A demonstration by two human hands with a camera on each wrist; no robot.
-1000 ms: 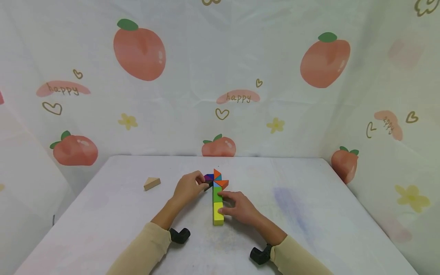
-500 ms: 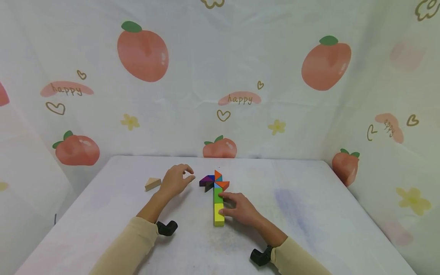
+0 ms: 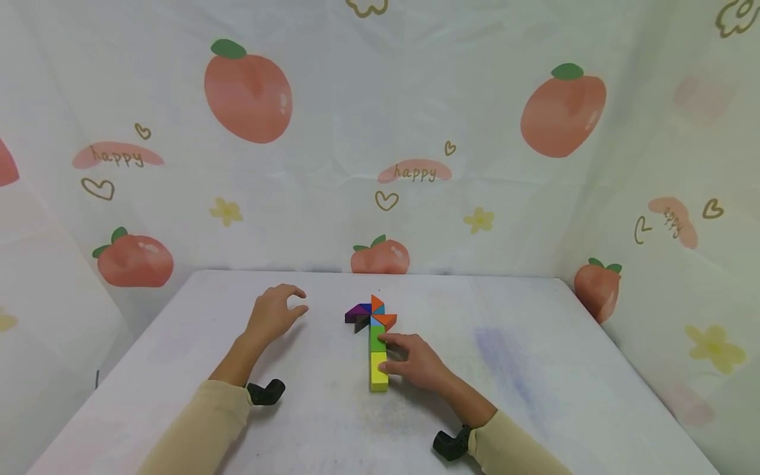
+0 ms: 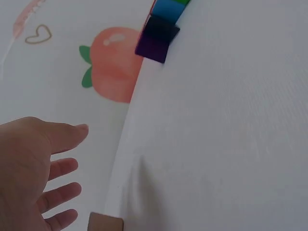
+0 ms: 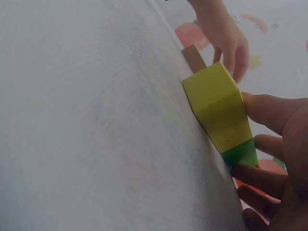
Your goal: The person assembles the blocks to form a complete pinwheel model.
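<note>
On the white table a pinwheel of triangular blocks (image 3: 361, 309) in orange, blue, purple and black tops a stem. The stem is a green block (image 3: 377, 338) and a yellow block (image 3: 379, 379), end to end. My right hand (image 3: 418, 361) rests along the stem's right side, thumb at the yellow block and index finger at the green one. Left of the pinwheel, my left hand (image 3: 272, 314) hovers with thumb and fingers apart, holding nothing. A plain wooden triangular block (image 4: 105, 222) lies near its fingers in the left wrist view; in the head view the hand hides it.
The white table (image 3: 505, 422) reaches back to a fabric backdrop (image 3: 332, 119) printed with peaches, hearts and flowers. Black wrist mounts (image 3: 266, 392) stick out at both beige sleeves (image 3: 192, 429).
My left hand has drawn away from the black block and moved left, now covering the wooden triangular block in the head view. The right hand stays at the stem.
</note>
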